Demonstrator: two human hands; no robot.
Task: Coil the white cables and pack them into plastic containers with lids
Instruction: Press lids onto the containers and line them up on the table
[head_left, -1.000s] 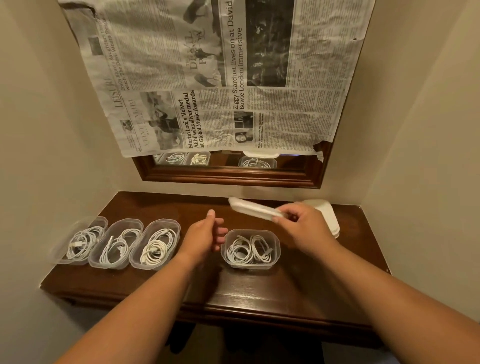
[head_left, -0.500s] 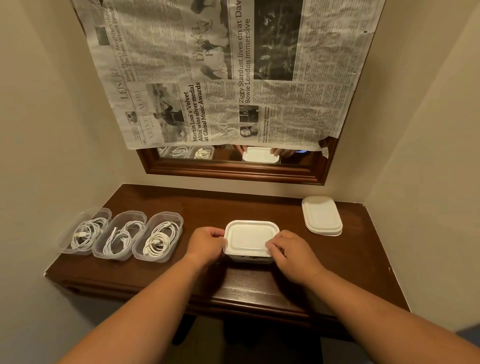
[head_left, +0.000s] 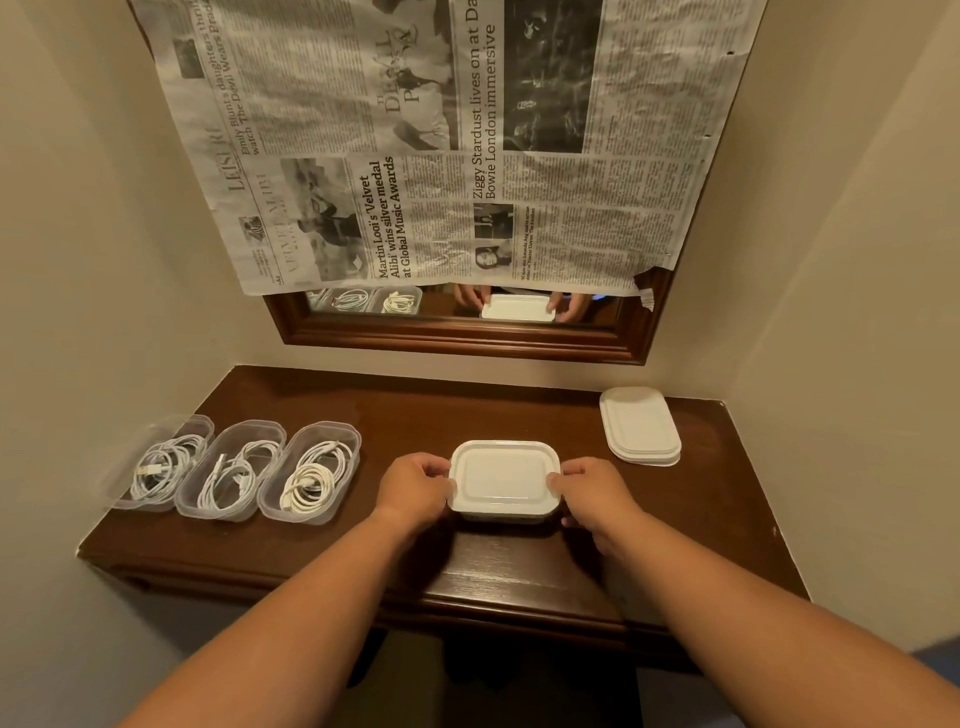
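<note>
Both grips, left hand (head_left: 415, 488) and right hand (head_left: 597, 493), pinch the lid (head_left: 504, 478), earlier aloft, now seated

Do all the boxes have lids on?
No, only the middle box has its lid on; the three open boxes on the left show their cables.

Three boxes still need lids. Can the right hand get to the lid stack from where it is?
Probably yes: the lid stack lies just beyond the right hand with bare table between; it must first release the lidded box.
</note>
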